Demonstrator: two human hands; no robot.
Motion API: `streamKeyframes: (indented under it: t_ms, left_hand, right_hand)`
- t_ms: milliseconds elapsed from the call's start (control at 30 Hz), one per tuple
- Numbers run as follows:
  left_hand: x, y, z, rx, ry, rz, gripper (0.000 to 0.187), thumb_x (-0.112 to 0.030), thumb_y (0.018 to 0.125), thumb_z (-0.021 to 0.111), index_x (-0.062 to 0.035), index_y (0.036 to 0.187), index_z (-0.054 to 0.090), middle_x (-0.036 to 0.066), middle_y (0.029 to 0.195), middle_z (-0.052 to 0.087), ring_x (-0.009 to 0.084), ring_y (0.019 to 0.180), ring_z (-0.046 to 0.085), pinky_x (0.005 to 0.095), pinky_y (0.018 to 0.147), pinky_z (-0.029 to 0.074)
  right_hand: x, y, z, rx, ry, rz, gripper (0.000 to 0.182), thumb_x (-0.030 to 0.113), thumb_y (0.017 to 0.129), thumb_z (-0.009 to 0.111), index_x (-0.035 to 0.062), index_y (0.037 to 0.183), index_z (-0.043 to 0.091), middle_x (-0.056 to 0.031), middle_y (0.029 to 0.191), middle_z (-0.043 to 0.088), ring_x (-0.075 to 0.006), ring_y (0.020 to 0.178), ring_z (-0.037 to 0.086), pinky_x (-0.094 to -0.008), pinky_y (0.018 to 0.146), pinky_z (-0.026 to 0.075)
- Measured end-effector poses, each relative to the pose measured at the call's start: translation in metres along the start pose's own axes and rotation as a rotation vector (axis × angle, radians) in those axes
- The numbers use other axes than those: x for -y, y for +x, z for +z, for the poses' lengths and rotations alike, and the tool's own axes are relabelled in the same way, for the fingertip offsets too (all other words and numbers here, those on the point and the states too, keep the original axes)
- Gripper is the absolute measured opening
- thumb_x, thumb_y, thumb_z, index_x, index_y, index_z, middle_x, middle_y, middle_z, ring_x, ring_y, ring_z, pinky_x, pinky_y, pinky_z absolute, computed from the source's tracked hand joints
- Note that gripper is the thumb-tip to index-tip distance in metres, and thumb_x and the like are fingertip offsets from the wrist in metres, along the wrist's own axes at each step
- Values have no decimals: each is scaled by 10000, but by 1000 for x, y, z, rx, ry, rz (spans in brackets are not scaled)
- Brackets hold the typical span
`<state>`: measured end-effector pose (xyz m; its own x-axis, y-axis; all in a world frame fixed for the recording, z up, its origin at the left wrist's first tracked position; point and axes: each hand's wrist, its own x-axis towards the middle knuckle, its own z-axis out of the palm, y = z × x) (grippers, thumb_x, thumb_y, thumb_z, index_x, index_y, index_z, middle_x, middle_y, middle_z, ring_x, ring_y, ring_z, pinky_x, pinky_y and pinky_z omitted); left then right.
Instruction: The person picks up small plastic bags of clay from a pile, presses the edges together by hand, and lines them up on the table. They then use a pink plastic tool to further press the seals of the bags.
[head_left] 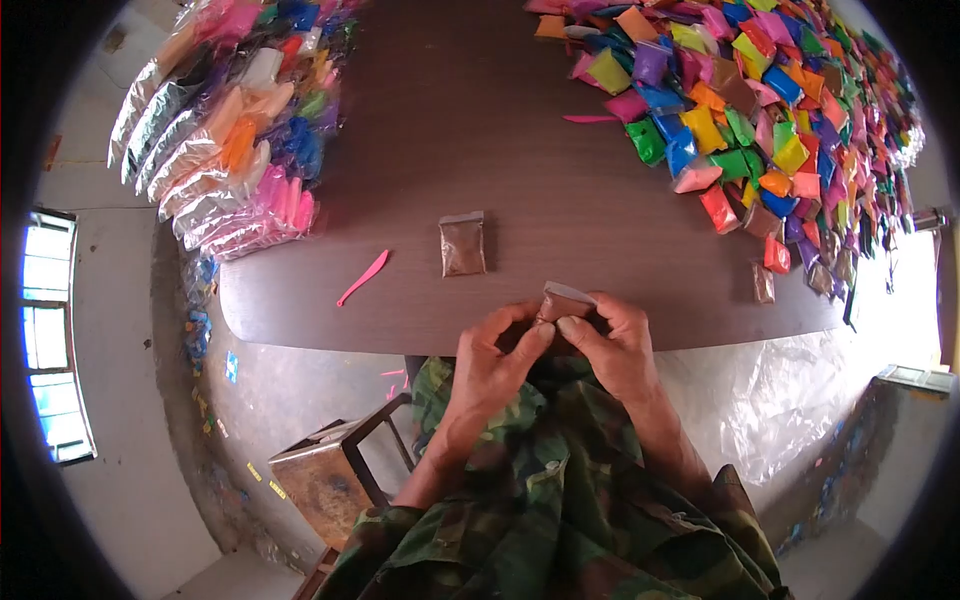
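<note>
Between my two hands, just over the table's front edge, is a small clear bag of brown material (566,303), tilted, its pale top strip upward. My left hand (502,345) pinches its left side with thumb and fingers. On the other side, my right hand (608,340) grips it, the thumb at the lower part. Another brown bag (463,245) lies flat on the table, up and to the left of my hands. Farther left is a pink plastic knife-like tool (364,278).
Many small coloured packets (740,130) are heaped at the right of the dark table (430,120). Clear bags with coloured contents (235,130) are stacked at the left. One brown packet (764,283) lies near the right front edge. A metal-framed stool (335,470) stands below left.
</note>
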<state>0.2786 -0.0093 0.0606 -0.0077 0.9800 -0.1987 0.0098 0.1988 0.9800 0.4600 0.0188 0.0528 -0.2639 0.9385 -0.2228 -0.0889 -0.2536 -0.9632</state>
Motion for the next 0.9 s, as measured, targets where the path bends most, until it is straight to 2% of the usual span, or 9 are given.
streamKeyframes:
  t_ms: [100,300,400,467,533,600,733,767,900]
  left_hand:
    - [10,-1,-1,-44,-60,-4,205,-75,979,720,59,1132,697,43,940,731,81,880,647,254,792,546]
    - [13,-3,10,-144,-19,59,157,-57,970,709,57,1078,707,29,930,719,83,873,656,258,769,552]
    - [7,0,2,-103,152,16,162,-48,944,715,53,1071,716,32,955,725,95,893,656,274,797,551]
    - [-4,0,4,-106,163,2,171,-66,918,732,47,1046,722,19,933,710,92,881,626,264,788,521]
    - [-6,0,0,-68,22,-75,189,-118,932,738,42,1032,727,8,910,686,84,864,585,258,776,481]
    - [-11,1,6,-71,-15,-13,202,-155,946,737,35,1012,725,2,896,673,82,857,568,256,770,463]
    - [-2,6,2,-101,64,92,212,-194,985,714,18,989,722,-5,884,664,82,840,556,278,765,459]
    - [-4,5,4,-117,91,93,185,-167,997,702,10,942,702,-15,855,645,80,821,539,278,745,446]
    - [11,4,0,-186,144,181,181,-122,993,702,11,878,663,-13,837,643,82,810,534,275,737,437]
  right_hand:
    - [4,-1,1,5,-23,-24,227,135,982,732,-24,1143,715,5,993,710,-48,904,594,-247,787,517]
    - [2,0,1,5,1,-7,224,141,984,719,-26,1133,709,0,999,715,-40,916,587,-259,788,522]
    - [1,1,6,-59,-38,-118,211,138,986,702,-20,1126,710,-14,981,725,-45,914,587,-275,788,526]
    - [3,0,3,-76,-159,-128,204,130,984,687,-10,1129,712,-30,961,733,-53,912,595,-288,794,531]
    - [-5,1,2,-26,-127,-134,210,120,976,681,-7,1141,712,-46,950,737,-60,912,602,-295,795,533]
    - [-6,1,5,40,-34,-191,217,106,967,676,-13,1145,707,-63,958,748,-70,902,612,-311,792,537]
    - [-8,1,6,-13,-121,-217,192,130,952,692,-18,1075,686,-154,921,739,-145,823,662,-363,744,533]
    - [-7,2,4,26,-154,-161,204,162,951,707,-16,1045,675,-184,898,715,-208,787,682,-380,728,527]
    - [-2,2,7,-38,-187,-265,222,199,969,709,-9,1040,673,-200,886,689,-289,736,656,-396,707,515]
